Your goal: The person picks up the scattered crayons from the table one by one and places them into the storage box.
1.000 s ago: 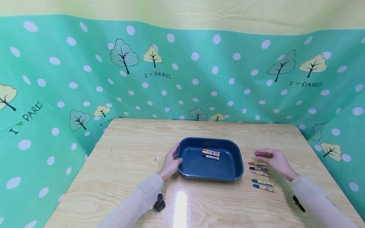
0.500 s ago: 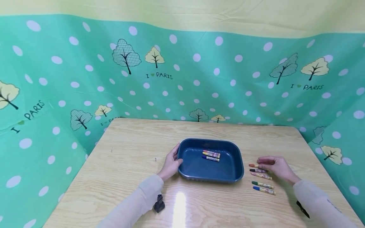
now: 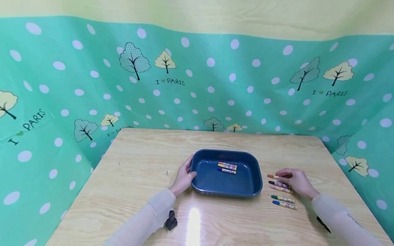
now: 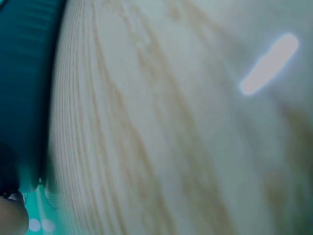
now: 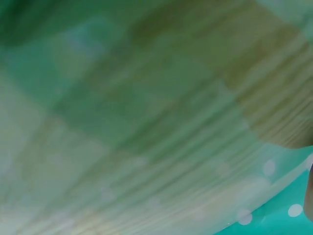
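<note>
My left hand (image 3: 183, 177) grips the left side of a dark blue rectangular tray (image 3: 226, 194), thumb over the rim and fingers along the outer wall. Inside the tray lie a pink crayon (image 3: 223, 163), a yellow crayon (image 3: 222, 165) and a purple crayon (image 3: 226, 170). To the right of the tray, my right hand (image 3: 297, 181) pinches an orange crayon (image 3: 272, 176) between thumb and fingers, which cover its rear part. Just below that hand are a black crayon (image 3: 274, 183) and a light pink crayon (image 3: 280, 189). The left wrist view catches the tray's outer wall (image 4: 24, 88).
Nearer me on the right lie a green crayon (image 3: 282, 199) and a blue crayon (image 3: 284, 204). The wooden table (image 3: 138, 171) ends at a green dotted curtain (image 3: 172, 102). A black device (image 3: 171, 220) sits by my left sleeve.
My right hand has come down and toward me onto the orange crayon, and its thumb and fingers have closed on it. My left hand and the tray stay in place.
</note>
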Motion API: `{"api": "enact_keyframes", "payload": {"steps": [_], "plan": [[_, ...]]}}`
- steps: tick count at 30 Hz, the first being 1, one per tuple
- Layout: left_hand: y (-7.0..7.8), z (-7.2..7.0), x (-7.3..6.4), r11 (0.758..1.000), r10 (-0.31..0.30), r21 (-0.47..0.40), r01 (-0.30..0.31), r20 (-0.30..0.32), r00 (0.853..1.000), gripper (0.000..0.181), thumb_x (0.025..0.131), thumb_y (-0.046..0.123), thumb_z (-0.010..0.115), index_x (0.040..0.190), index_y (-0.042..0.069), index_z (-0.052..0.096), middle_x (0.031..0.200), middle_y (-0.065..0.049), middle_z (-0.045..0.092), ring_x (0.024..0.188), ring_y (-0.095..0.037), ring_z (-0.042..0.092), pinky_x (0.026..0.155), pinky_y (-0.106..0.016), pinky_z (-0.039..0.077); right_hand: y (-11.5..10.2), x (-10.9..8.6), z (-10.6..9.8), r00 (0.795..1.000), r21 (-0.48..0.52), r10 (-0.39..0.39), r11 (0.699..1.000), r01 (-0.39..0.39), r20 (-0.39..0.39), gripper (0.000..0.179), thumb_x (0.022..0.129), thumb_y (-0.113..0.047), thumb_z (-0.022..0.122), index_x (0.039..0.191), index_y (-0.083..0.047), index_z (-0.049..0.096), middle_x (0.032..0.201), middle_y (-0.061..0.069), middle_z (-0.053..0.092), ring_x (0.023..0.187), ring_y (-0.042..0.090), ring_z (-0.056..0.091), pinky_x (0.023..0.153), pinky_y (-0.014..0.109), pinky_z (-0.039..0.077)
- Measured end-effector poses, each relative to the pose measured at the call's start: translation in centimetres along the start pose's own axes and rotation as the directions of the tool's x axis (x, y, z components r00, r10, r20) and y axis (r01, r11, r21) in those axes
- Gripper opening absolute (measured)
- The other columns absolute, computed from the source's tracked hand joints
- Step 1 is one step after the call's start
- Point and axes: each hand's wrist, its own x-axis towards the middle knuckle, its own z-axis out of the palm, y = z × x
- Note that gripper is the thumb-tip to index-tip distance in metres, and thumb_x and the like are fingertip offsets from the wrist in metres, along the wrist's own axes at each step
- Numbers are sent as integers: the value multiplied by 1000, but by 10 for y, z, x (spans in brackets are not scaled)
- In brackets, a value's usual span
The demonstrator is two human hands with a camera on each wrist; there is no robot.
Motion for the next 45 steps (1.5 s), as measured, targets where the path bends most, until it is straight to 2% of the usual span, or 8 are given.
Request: {"api": "enact_keyframes", "payload": {"steps": [4,8,15,21,25,32,37,45], "plan": [[0,1,1,1000,17,-9,-17,-4,1000,71,79,-13,43,144,-3,18,150,-20,21,135,-36,25,109,-46,26,-5,2,-3,1000,-37,5,999,-5,-8,21,81,-13,67,100,-6,70,98,11,69,80,4,60,65,14,49],[-2,1,2,1000,21,-18,-21,-11,1000,71,79,-14,43,144,-4,18,149,-21,21,135,-36,26,109,-45,26,-10,4,-8,1000,-9,21,1000,-21,-2,25,82,-16,67,103,-4,69,102,13,68,82,3,59,66,14,50],[-1,1,2,999,37,-32,-37,-18,999,70,78,-14,42,143,-6,18,148,-23,21,134,-37,26,109,-47,26,-26,6,-24,995,29,-22,999,25,-97,30,81,-21,67,106,-4,67,106,14,67,84,-2,59,69,14,51],[0,2,0,998,36,-43,-37,-10,999,70,78,-14,42,143,-6,18,148,-24,21,134,-38,26,109,-48,26,-42,10,-30,994,74,-19,997,27,-106,40,82,-31,66,111,-3,65,108,17,66,83,-2,62,70,18,54],[-13,3,7,998,35,-54,-35,-8,999,70,79,-14,42,144,-2,18,150,-21,21,135,-36,25,109,-47,25,-54,11,-29,994,70,-15,997,23,-107,43,83,-36,64,113,-4,65,109,15,66,86,4,64,72,23,55],[-29,4,13,999,34,-34,-35,-16,999,71,80,-12,42,146,3,18,151,-16,21,135,-32,27,109,-44,26,-83,17,-20,994,118,-49,991,60,-93,41,83,-33,64,114,-6,64,112,16,65,82,-11,59,73,19,54],[-29,2,15,999,25,-37,-26,-13,1000,72,80,-12,43,146,3,18,151,-16,22,135,-32,27,109,-44,26,-100,23,-9,995,135,-51,989,63,-86,41,83,-34,64,114,-7,64,111,14,65,86,-3,62,78,29,55],[-13,0,6,998,15,-63,-15,-1,1000,72,78,-15,43,144,-3,17,150,-21,19,135,-36,24,109,-48,25,-123,34,13,997,174,-63,982,71,-46,34,84,-25,64,113,-6,65,111,15,65,96,22,64,76,26,55]]}}
